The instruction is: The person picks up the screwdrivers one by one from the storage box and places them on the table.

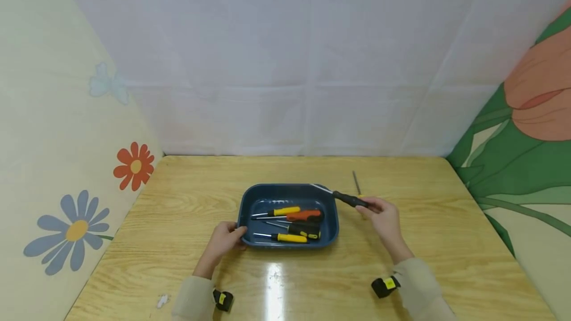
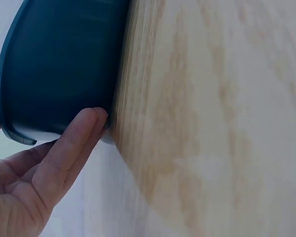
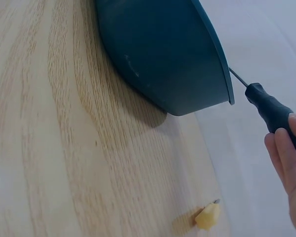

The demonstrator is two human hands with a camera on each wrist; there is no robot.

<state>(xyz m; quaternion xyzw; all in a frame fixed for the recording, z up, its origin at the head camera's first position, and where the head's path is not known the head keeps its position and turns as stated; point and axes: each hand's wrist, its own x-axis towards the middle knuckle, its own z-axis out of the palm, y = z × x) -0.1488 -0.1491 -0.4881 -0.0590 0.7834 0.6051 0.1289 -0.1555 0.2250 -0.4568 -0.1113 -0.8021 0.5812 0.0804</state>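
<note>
Black screwdriver (image 1: 348, 198) in grip of right hand (image 1: 384, 218), other screwdrivers (image 1: 290, 238) in blue tray (image 1: 332, 224) in left hand's (image 1: 224, 239) grip

Pale beige sleeves (image 1: 419, 289) are worn, and beside each a small, black wrist camera (image 1: 381, 288) is carried, marked with a yellow label (image 1: 390, 283).

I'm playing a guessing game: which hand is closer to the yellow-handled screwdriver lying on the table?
Right. The right hand, holding a black screwdriver, is near the yellow-handled screwdriver; the left hand is farther away, holding the left end of the blue tray.
</note>
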